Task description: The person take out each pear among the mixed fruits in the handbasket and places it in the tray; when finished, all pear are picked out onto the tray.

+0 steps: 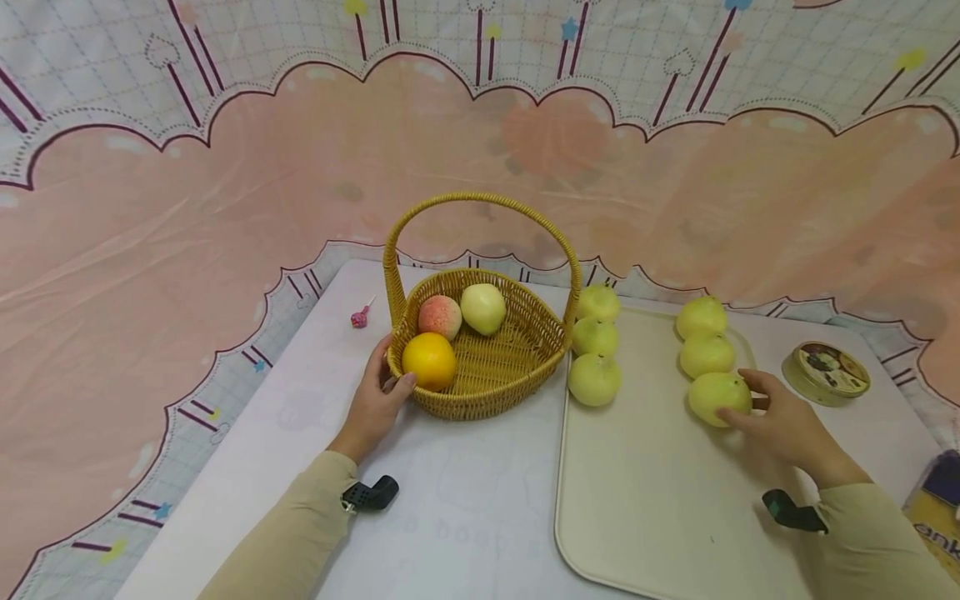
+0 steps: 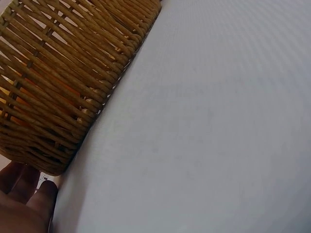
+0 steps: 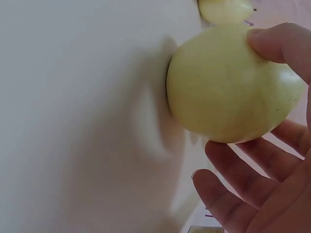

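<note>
My left hand grips the left side of the wicker basket, its thumb over the rim next to an orange. The basket also holds a peach and a pale green fruit. At the right, my right hand holds a yellow-green round fruit between thumb and fingers. That fruit sits on or just over the beige tray, nearest me in a row with two similar fruits. In the left wrist view, fingers touch the basket's woven end.
Three more yellow-green fruits line the tray's left edge, close beside the basket. A round tin stands right of the tray. A wrapped lollipop lies left of the basket. A yellow and dark package is at the right edge.
</note>
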{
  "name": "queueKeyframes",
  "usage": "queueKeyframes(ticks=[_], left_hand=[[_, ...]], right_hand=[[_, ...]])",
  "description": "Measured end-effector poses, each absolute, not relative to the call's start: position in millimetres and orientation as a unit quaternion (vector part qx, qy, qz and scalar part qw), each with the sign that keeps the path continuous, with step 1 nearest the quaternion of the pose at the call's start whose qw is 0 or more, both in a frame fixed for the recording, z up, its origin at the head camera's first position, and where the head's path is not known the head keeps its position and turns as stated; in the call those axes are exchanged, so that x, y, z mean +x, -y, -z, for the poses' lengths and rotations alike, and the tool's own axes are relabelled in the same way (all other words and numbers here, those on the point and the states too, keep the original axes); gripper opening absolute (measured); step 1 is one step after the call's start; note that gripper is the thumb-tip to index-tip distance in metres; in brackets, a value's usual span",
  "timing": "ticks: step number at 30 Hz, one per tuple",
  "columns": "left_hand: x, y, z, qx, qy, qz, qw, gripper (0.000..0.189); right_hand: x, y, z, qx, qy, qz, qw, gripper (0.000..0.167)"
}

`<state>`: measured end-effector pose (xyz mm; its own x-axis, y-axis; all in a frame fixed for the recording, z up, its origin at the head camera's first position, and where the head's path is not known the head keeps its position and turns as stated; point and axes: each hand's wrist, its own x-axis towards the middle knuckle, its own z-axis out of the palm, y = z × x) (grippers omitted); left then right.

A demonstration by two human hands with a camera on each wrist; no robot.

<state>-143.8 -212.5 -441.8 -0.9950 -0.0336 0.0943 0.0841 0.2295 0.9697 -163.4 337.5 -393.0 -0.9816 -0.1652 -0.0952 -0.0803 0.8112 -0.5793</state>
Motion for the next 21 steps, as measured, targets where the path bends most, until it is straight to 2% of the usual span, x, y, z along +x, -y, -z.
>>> queueKeyframes(ticks=[21], left_hand=[[-144.6,213.2,443.2,-0.019,0.791,0.609,0.048,0.073]], right_hand=[[-165.7,-332.5,391.3,-0.060,-0.950,0.296,0.078,0.084]])
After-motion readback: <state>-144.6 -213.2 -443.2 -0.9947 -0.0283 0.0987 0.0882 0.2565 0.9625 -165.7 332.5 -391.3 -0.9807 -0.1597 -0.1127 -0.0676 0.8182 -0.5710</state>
